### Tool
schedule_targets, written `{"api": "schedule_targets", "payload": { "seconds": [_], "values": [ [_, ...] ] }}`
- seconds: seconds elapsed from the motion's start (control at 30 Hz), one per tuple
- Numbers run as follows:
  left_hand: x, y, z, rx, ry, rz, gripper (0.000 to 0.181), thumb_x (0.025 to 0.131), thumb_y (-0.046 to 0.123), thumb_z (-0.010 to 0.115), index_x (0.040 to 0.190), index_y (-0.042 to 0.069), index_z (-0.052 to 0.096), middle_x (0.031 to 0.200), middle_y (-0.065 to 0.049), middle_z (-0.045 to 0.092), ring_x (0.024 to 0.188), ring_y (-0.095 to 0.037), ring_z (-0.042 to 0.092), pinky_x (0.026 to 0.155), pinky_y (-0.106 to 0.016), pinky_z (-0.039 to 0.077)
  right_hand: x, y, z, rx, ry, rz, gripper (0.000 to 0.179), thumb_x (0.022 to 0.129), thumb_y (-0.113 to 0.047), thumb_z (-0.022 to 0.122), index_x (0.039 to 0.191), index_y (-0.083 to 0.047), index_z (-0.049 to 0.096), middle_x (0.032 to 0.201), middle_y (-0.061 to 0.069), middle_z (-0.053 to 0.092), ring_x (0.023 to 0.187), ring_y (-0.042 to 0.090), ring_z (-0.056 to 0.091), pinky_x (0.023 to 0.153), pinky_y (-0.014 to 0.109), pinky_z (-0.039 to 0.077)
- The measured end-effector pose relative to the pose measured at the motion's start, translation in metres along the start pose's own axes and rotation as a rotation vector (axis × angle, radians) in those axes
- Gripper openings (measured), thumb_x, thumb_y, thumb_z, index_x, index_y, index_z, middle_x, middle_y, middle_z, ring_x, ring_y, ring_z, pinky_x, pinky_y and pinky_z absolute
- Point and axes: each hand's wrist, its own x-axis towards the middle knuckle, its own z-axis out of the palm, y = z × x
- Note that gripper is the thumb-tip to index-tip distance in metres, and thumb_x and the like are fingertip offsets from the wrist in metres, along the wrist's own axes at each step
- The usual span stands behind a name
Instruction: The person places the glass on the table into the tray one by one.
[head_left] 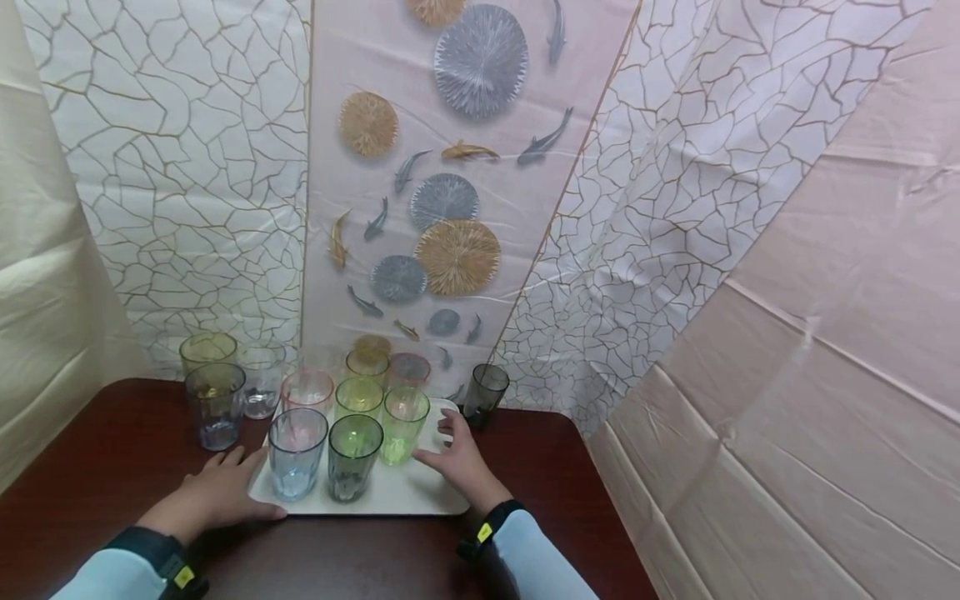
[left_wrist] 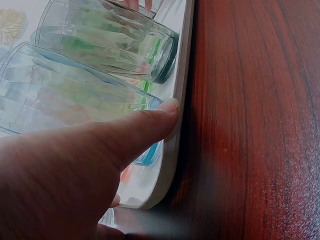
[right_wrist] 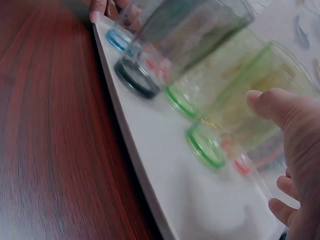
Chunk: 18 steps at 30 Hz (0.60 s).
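A white tray [head_left: 420, 496] lies on the table with several tinted drinking glasses standing upright on it. At its left front corner rests my left hand [head_left: 213, 496], the straight thumb [left_wrist: 150, 120] lying over the front rim, the other fingers spread by the left side. Close to that hand stands a light blue glass [head_left: 295, 467]; a dark grey glass [head_left: 351, 471] is beside it. Above the tray's right part is my right hand [head_left: 467, 462], thumb and fingers apart. Its thumb tip overlaps a light green glass [right_wrist: 232, 110] in the right wrist view.
Left of the tray are a dark blue glass [head_left: 216, 417], a yellowish glass [head_left: 204, 346] and a clear glass [head_left: 262, 392]. A dark tinted glass [head_left: 485, 396] stands beyond the tray's right back corner. Patterned cloth [head_left: 202, 192] hangs behind the brown table [head_left: 555, 483].
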Motion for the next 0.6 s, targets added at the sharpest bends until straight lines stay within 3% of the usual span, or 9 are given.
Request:
{"api": "schedule_targets", "payload": {
  "seconds": [0.23, 0.47, 0.6],
  "values": [
    [-0.002, 0.0, 0.001, -0.008, 0.009, 0.004, 0.129, 0.069, 0.081, 0.075, 0.157, -0.007, 0.037, 0.147, -0.053, 0.028, 0.13, -0.076, 0.019, 0.092, -0.092, 0.021, -0.002, 0.017, -0.022, -0.014, 0.065, 0.069, 0.094, 0.085, -0.033, 0.087, 0.158, -0.005, 0.034, 0.145, 0.02, 0.05, 0.132, 0.031, 0.05, 0.108, 0.05, 0.047],
    [0.001, -0.003, 0.003, -0.008, 0.005, -0.001, 0.133, 0.067, 0.084, 0.073, 0.158, -0.006, 0.037, 0.148, -0.053, 0.027, 0.13, -0.075, 0.019, 0.092, -0.092, 0.021, 0.017, 0.033, -0.038, -0.03, 0.353, 0.18, 0.08, 0.086, -0.036, 0.085, 0.146, -0.003, 0.044, 0.128, 0.018, 0.056, 0.115, 0.032, 0.059, 0.088, 0.045, 0.057],
    [0.001, -0.004, 0.003, -0.01, 0.007, 0.008, 0.133, 0.067, 0.084, 0.073, 0.158, -0.006, 0.037, 0.147, -0.053, 0.027, 0.13, -0.076, 0.019, 0.091, -0.092, 0.021, 0.033, 0.042, -0.048, -0.009, 0.425, 0.229, 0.083, 0.084, -0.042, 0.085, 0.143, -0.001, 0.045, 0.127, 0.021, 0.053, 0.11, 0.031, 0.058, 0.083, 0.044, 0.056]
  ]
}}
